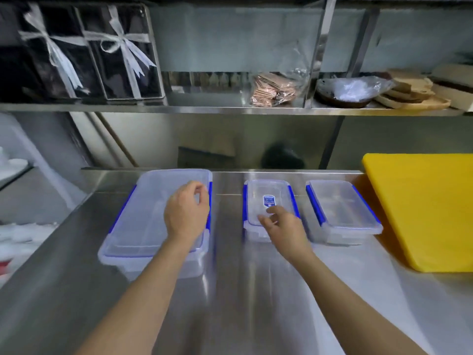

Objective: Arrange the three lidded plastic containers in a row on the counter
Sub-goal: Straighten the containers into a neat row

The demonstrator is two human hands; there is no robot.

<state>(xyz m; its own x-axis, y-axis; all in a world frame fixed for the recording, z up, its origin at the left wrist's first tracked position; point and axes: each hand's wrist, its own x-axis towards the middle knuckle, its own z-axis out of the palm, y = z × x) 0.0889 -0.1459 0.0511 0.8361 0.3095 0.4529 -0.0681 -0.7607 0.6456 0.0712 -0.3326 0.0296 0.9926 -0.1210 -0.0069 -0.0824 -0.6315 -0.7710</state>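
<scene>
Left hand (185, 212) hovers over the right half of the large container (143, 221), fingers curled loosely inward and gripping nothing; whether it touches the lid is unclear. Right hand (281, 226) reaches over the near end of the middle container (268, 201), fingers half spread and holding nothing, fingertips just at the lid near its blue label (268, 201); contact is blurred.

Beneath the left hand, the large container lies lidded with blue clips along its long sides, its near corner well back from the front of the steel tabletop (230, 290). Between the two hands runs a bare strip of tabletop, wide enough to keep the large and middle containers apart. Just right of the right hand sits the third container (343, 211), lidded, slightly angled, with a narrow gap to the middle one. Beyond it a yellow cutting board (422, 208) lies close to its far right corner, closing that side.

Toward the person, the tabletop is open under both forearms. Behind the containers stands the steel backsplash; above it, a shelf (153, 106) carries boxes and packets.
</scene>
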